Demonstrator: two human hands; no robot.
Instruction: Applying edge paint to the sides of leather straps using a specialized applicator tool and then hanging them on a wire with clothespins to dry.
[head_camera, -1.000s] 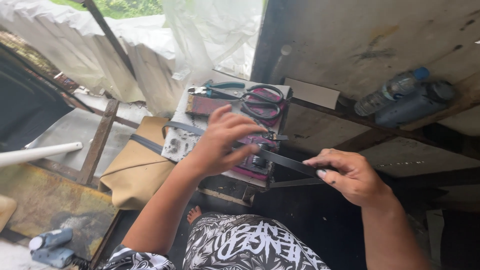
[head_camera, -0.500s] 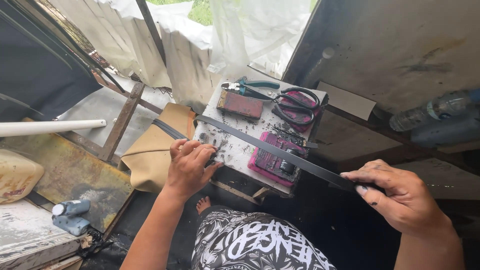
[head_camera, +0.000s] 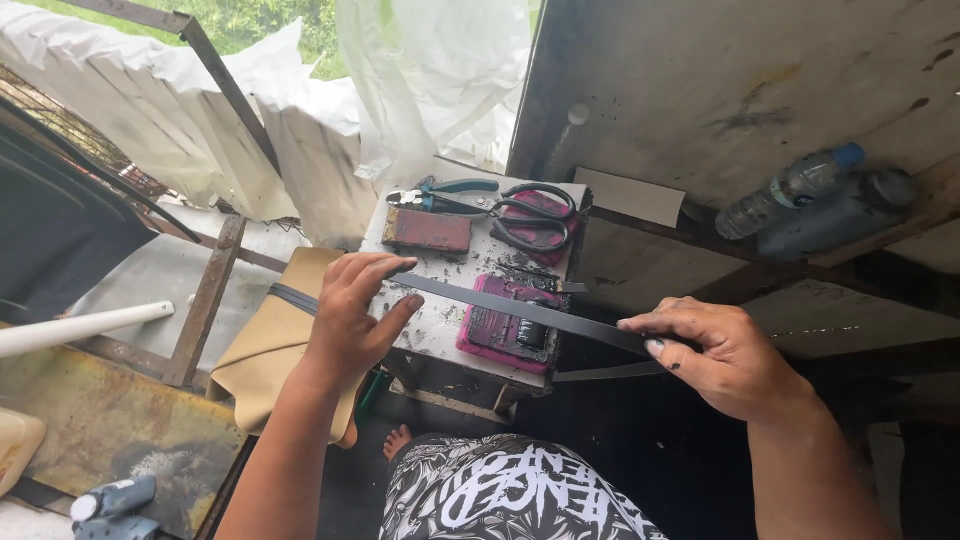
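- Left hand (head_camera: 355, 315) pinches one end of a black strap (head_camera: 520, 308), fingers curled on it over the small table (head_camera: 440, 330).
- The strap spans across a pink block (head_camera: 495, 330), below the scissors (head_camera: 535, 215).
- Right hand (head_camera: 725, 355) grips the strap's other end, fingers clenched.

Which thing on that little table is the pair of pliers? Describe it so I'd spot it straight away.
Find the small white worktable ahead of the person's knees. Along its far edge lie the pliers, just left of the black-handled scissors. Their teal handles set them apart.
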